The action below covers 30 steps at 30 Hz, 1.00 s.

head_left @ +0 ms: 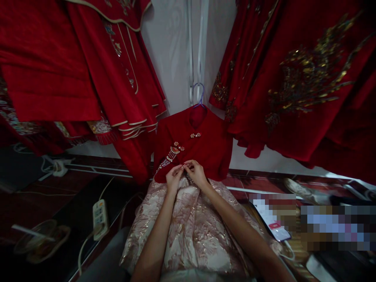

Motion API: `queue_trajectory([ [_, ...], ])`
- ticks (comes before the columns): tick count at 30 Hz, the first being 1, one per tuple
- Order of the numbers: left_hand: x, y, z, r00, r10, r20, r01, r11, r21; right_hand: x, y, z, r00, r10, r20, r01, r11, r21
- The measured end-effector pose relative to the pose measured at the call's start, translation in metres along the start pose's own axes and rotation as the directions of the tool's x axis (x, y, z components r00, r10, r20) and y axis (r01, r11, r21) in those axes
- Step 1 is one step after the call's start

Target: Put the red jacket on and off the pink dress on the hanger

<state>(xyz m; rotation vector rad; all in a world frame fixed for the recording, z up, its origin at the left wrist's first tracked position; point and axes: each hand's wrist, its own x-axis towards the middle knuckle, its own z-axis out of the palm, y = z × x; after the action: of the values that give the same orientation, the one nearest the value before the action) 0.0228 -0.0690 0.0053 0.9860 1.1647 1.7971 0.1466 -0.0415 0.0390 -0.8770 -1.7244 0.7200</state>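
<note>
A red top point(205, 156) hangs on a blue hanger point(201, 91), with flower-shaped fastenings point(195, 135) at its front and a beaded tassel brooch point(174, 151) on one side. Below it spreads a pale pink and gold brocade skirt point(188, 219). At the top's lower front edge, my left hand point(174, 178) is closed in a pinch, thumb against fingers. My right hand point(197, 174) meets it there, its fingertips pinched too. Whatever lies between the fingertips is too small to name. A dark beaded patch shows just under the hands.
Red embroidered garments point(88, 70) hang on the left, more point(311, 86) on the right. A power strip point(100, 220) with a cord lies at lower left, near a clear bowl point(38, 237). At right a phone point(272, 219) rests on a wooden surface.
</note>
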Motion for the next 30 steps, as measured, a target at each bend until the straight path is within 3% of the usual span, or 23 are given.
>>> queue_trajectory([
  [10, 0.001, 0.001, 0.003, 0.999, 0.012, -0.037, -0.008, 0.995, 0.104, 0.000, 0.008, 0.006, 0.999, 0.030, -0.038, -0.029, 0.999, 0.020],
  [15, -0.001, 0.003, 0.004, 1.000, 0.028, -0.010, -0.027, 0.992, 0.126, -0.003, 0.005, -0.003, 0.998, 0.043, -0.036, -0.044, 0.999, -0.023],
  [19, 0.000, 0.001, 0.001, 0.976, 0.092, -0.198, -0.086, 0.996, 0.038, -0.002, 0.008, -0.027, 0.990, 0.090, -0.109, -0.096, 0.994, -0.047],
  [22, -0.003, 0.001, 0.000, 0.937, 0.167, -0.306, -0.151, 0.986, 0.078, 0.003, 0.008, -0.045, 0.965, 0.131, -0.226, -0.125, 0.991, 0.039],
  [26, -0.011, 0.003, 0.003, 0.954, 0.264, -0.143, -0.209, 0.926, 0.316, 0.005, -0.003, -0.049, 0.937, 0.161, -0.312, -0.120, 0.982, 0.147],
  [30, -0.016, 0.006, 0.007, 0.962, 0.272, -0.010, -0.242, 0.872, 0.425, -0.002, -0.013, -0.034, 0.969, 0.114, -0.219, -0.083, 0.986, 0.146],
])
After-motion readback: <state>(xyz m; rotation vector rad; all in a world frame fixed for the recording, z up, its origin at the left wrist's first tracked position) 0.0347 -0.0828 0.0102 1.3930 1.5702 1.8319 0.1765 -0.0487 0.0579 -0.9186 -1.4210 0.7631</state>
